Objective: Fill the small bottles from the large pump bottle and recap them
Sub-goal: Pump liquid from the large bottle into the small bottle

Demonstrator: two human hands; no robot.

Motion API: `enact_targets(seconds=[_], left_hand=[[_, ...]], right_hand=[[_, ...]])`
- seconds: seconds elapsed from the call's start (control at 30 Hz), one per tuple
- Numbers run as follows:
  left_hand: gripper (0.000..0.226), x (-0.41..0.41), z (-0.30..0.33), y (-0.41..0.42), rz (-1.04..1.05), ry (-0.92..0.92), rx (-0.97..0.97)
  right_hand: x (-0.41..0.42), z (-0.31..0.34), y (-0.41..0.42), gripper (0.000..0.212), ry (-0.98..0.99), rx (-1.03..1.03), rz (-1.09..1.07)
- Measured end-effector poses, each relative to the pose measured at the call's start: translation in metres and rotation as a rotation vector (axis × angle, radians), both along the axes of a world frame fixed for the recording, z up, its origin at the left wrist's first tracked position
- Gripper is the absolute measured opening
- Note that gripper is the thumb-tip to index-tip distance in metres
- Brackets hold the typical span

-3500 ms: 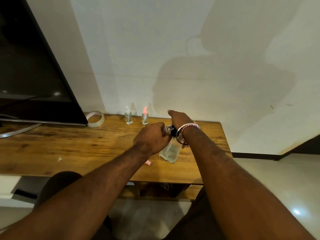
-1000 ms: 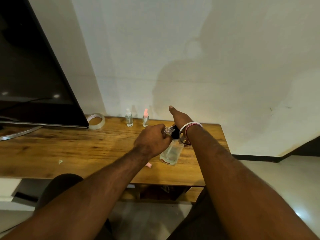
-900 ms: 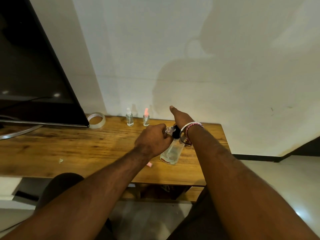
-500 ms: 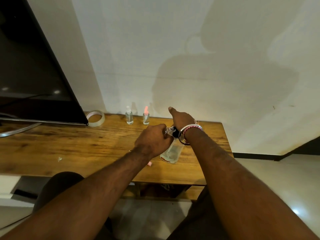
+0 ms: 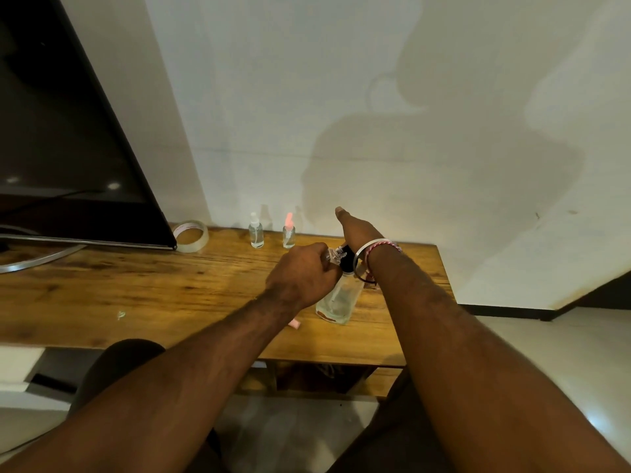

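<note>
The large clear pump bottle (image 5: 338,300) stands on the wooden table (image 5: 136,285) near its right end. My right hand (image 5: 355,230) sits over its black pump head with the thumb sticking out; the fingers are hidden. My left hand (image 5: 300,278) grips a small clear bottle (image 5: 333,257) held against the pump's nozzle. Two other small bottles stand at the back by the wall, capped: one with a white top (image 5: 256,232) and one with a pink top (image 5: 289,230). A loose pink cap (image 5: 294,323) lies on the table under my left wrist.
A dark TV screen (image 5: 68,148) on a metal stand fills the left. A roll of clear tape (image 5: 191,235) lies beside it. A small pale scrap (image 5: 121,315) lies on the wood. The table ends just right of the large bottle, with floor beyond.
Both hands stay at the pump bottle. My right hand bobs slightly up and down over the pump head. The view shifts a little.
</note>
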State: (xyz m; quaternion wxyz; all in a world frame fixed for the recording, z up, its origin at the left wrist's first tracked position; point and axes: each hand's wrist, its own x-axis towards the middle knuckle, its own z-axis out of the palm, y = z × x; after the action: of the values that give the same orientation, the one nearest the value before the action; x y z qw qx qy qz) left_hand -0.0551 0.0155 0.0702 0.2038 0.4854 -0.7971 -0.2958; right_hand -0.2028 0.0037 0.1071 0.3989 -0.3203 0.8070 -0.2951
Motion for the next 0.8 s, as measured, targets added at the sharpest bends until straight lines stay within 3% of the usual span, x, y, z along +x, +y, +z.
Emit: enact_targets(seconds=[0.13, 0.3, 0.8], left_hand=[[0.019, -0.001, 0.001, 0.0, 0.002, -0.024, -0.012], [0.018, -0.001, 0.0, -0.001, -0.012, -0.031, -0.014], [0.023, -0.002, -0.007, 0.004, -0.009, -0.001, 0.009]], right_hand=[[0.0, 0.007, -0.003, 0.08, -0.196, 0.02, -0.044], [-0.001, 0.003, 0.0, 0.079, -0.242, 0.016, -0.05], [-0.001, -0.014, 0.001, 0.073, -0.064, -0.039, -0.005]])
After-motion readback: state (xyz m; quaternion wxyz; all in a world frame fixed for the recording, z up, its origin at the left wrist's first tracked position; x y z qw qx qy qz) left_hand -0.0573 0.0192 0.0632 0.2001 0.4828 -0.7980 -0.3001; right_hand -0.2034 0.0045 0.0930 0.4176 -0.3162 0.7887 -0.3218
